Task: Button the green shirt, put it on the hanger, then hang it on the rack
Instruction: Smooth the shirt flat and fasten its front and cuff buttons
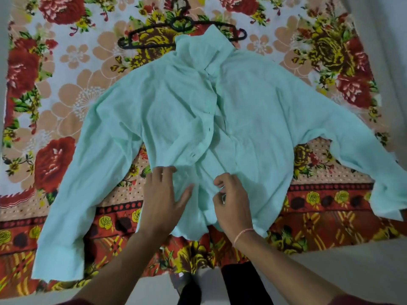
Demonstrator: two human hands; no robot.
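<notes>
**A:** The green shirt lies face up on the flowered bedspread. Its sleeves are flung wide, and its collar overlaps the black hanger at the far end.

**B:** The front looks mostly undone. Small dark buttons run down the edge of one panel, and the panels gape and ripple between them.

**A:** Look at the hands, down by the hem. The left hand is flat on the near panel with its fingers straight, pressing the cloth and gripping nothing.

**B:** The right hand is curled tight, with fingertips pinching the front edge of the shirt. Whether a button sits in that pinch, nobody can tell from here.

**A:** How will this fabric behave?

**B:** It looks thin, light and floppy. It creases wherever it's nudged, so it probably needs one hand anchoring it while the other works.

**A:** And where's the best hold?

**B:** Right on the doubled front edge beside each button, where the cloth should be firmest. For the hanger, she should take it at the collar and shoulders, since a limp body would just sag.
</notes>
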